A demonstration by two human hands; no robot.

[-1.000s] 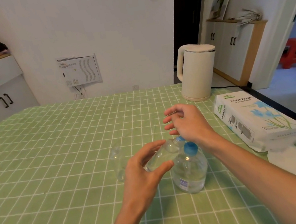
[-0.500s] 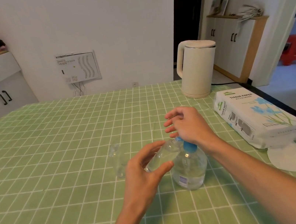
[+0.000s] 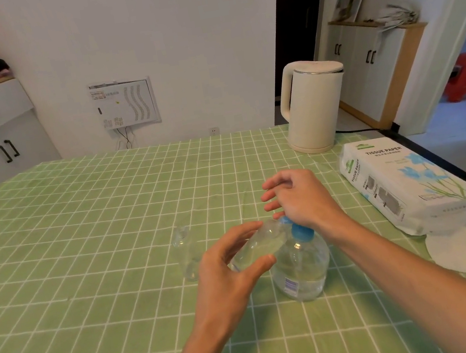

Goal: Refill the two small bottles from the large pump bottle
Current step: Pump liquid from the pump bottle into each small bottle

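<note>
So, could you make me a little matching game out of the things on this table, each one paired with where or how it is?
Things
1. small bottle A
2. small bottle B
3. large pump bottle
4. kettle

Place or state
a. standing upright by itself, left of both hands
b. cream-coloured, farthest from the person
c. tilted, held by the left hand
d. upright, blue pump top under the right hand

Pairs: 1-c, 2-a, 3-d, 4-b

Head-worn camera faces forward and down at table [image 3: 84, 245].
</note>
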